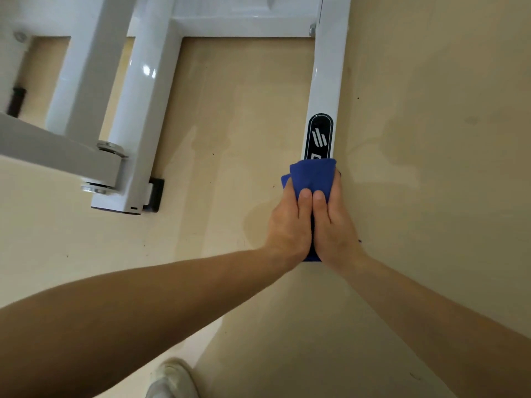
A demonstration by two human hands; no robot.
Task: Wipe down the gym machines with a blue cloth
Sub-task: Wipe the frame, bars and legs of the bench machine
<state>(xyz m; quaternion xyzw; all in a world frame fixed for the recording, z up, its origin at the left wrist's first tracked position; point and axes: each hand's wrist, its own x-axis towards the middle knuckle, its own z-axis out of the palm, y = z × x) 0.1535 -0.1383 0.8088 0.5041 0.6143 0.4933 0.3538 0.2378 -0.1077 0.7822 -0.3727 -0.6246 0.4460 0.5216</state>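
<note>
A blue cloth (313,175) is wrapped over the near end of a white base rail (327,81) of the gym machine, just below the rail's black oval logo plate (320,136). My left hand (287,225) and my right hand (334,225) sit side by side on the cloth, thumbs on top and touching, fingers curled round the cloth and the rail under it. The rail's near end is hidden under cloth and hands.
The machine's white frame continues at the left with a thick upright tube (143,110), a grey pivot arm (57,156) with bolts and a black foot (155,193). Beige floor (431,139) lies all around. A white shoe (172,380) shows at the bottom.
</note>
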